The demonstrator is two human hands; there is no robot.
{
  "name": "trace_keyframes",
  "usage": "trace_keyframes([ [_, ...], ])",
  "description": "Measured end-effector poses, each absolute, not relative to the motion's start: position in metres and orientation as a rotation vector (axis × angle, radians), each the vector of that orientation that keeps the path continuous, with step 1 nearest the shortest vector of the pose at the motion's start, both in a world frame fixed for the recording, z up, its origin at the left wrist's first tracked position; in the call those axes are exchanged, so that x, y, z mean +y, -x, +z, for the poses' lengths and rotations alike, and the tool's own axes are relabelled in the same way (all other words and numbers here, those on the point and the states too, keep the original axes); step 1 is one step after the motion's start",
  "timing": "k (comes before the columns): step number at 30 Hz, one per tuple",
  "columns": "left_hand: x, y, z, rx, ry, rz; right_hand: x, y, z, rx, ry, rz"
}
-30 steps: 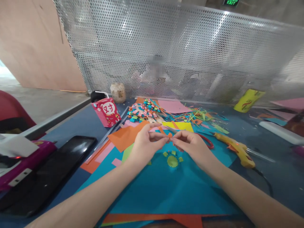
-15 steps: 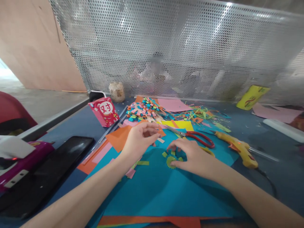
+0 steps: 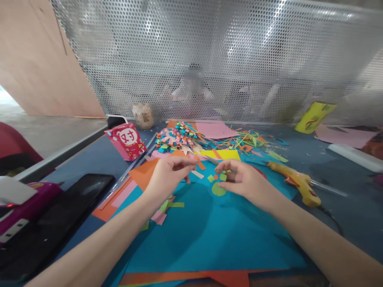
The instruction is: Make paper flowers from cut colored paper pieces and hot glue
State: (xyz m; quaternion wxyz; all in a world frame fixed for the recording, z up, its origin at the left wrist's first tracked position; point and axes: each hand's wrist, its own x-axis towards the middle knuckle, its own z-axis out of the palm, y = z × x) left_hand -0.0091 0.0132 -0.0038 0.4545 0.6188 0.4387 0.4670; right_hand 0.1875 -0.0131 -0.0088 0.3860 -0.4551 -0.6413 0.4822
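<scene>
My right hand pinches a green scalloped paper piece by its edge, over a large blue sheet. Small green tabs and an orange bit stand out around its top. To the left, my left hand hovers with thumb and fingers drawn close together; anything between them is too small or hidden to make out. A thin pale paper strip lies between the hands. Below my left hand are pink and green paper tabs. Scissors lie partly covered behind my right hand.
A yellow glue gun with a cord lies at the right. Behind the hands sits a pile of looped paper strips. A red box, a jar and a black phone are at the left. Perforated metal closes the back.
My right hand has risen slightly with the green scalloped piece, whose round face now shows more fully. Now the hand covers most of the scissors' red handles. My left hand's fingers have drawn closer together.
</scene>
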Motion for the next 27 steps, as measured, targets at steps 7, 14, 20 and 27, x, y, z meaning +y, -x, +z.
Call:
trace_keyframes([
  [7,0.012,0.007,-0.006,1.074,-1.470,1.032,-0.011,-0.187,-0.004,-1.499,1.166,1.113],
  [14,0.002,-0.001,0.000,1.029,-1.400,1.005,-0.014,-0.185,-0.001,-1.481,1.137,1.091],
  [20,-0.004,-0.002,0.003,0.998,-1.454,0.960,-0.015,-0.185,0.003,-1.519,1.122,1.068],
  [27,-0.010,0.001,0.004,0.951,-1.604,0.979,-0.016,-0.187,0.006,-1.524,1.109,1.075],
])
